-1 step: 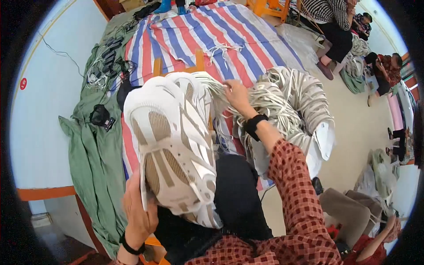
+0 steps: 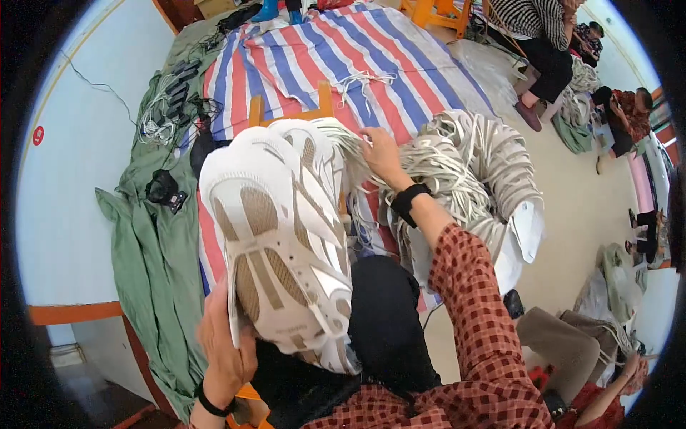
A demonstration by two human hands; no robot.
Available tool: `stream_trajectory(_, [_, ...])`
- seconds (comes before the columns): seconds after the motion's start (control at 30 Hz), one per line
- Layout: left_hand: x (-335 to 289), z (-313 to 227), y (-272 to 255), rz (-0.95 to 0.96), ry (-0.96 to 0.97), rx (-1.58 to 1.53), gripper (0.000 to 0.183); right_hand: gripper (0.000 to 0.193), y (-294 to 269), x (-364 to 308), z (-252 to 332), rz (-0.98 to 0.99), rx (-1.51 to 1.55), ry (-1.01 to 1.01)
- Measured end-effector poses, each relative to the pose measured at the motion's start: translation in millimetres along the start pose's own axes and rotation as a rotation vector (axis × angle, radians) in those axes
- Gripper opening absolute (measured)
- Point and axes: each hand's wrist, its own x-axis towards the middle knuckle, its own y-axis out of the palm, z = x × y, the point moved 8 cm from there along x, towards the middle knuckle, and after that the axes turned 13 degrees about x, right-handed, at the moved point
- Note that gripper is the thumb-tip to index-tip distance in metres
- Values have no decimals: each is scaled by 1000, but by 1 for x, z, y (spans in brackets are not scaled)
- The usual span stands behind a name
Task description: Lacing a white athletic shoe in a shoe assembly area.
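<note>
- Striped cloth [image 2: 400,64] in red, blue and white covers the floor at 12 o'clock, with a green cloth [image 2: 143,243] lying along the pale wall at 9 o'clock.
- At 1 and 2 o'clock other people sit on the floor near more bundles; their hands are apart from this work.
- A white shoe [image 2: 279,236] with tan panels fills the middle of the view, sole toward the camera, and a second shoe of the same kind [image 2: 314,154] shows just behind it.
- The left hand [image 2: 225,350], at 7 o'clock, has its grip clenched around the heel end of the shoe and holds it upright over a black cloth on the lap [image 2: 386,322].
- The right hand [image 2: 379,154], a little above the centre, reaches into a big bundle of white laces [image 2: 471,171]; its fingers are pinched on some strands, but I cannot tell if only one lace is caught.
- To do this step well, I think the right hand should separate one lace from the bundle before pulling, because the strands lie tangled together and several may come out at once.
- A slow pull toward 6 o'clock, along the strands, would probably keep the bundle in order.
- The left hand should keep the shoe steady and a little away from the bundle, so loose strands do not catch on it.
</note>
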Motion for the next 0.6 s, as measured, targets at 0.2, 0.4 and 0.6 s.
stream_trajectory(0.2, [-6,6,3,18,-12,21,51,17,36,19,-16,110,-271,93])
stream_trajectory(0.4, [-3,-2,1,-46,-25,11,51,16,-36,21,31,-45,198,289])
stream_trajectory(0.6, [4,1,-11,265,-84,-433,73,17,-119,-24,213,237,437,69])
